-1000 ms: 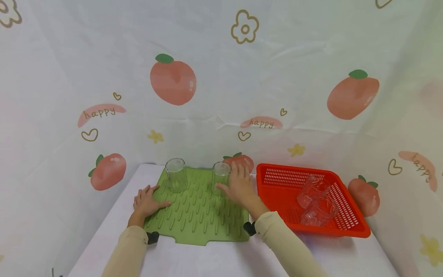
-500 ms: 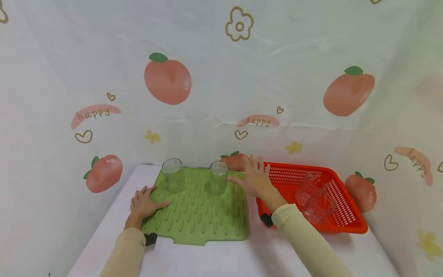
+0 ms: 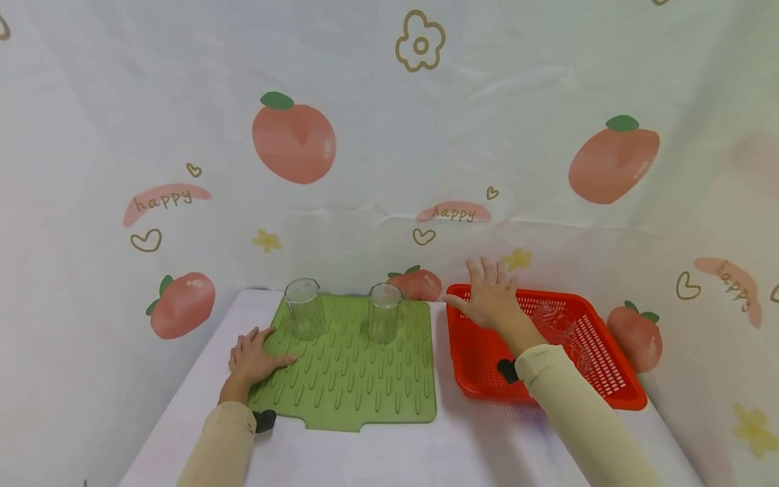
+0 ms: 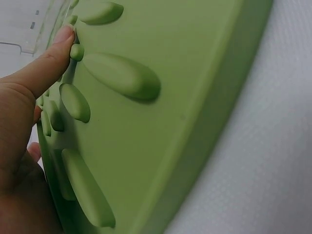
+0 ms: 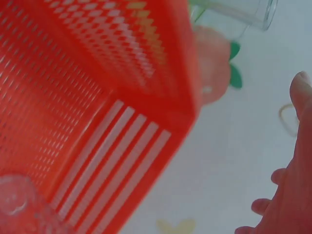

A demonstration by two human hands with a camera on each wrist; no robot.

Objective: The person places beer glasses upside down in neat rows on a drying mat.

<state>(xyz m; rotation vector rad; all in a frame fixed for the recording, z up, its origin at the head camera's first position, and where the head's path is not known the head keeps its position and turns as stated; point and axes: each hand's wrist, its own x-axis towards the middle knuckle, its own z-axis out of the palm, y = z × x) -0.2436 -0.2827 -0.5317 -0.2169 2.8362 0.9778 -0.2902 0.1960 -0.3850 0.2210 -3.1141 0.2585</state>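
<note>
My left hand (image 3: 255, 362) rests with spread fingers on the left edge of a green ridged drying mat (image 3: 371, 392). In the left wrist view its thumb (image 4: 48, 61) lies against the mat's raised ridges. Two clear drinking glasses stand upright at the back of the mat: a left glass (image 3: 307, 312) and a right glass (image 3: 384, 316). Fingers spread and holding nothing, my right hand (image 3: 493, 303) is above the left part of a red plastic basket (image 3: 548, 295). Inside the basket lie clear glasses (image 3: 556, 321), partly hidden behind my right forearm.
A white cloth covers the table (image 3: 395, 456). Close behind the mat and basket hangs a white curtain (image 3: 377, 135) printed with peaches, and its folds also close in the sides.
My right hand has left the right glass on the mat and moved right, over the basket. My left hand stays on the mat. The head view has shifted slightly.
</note>
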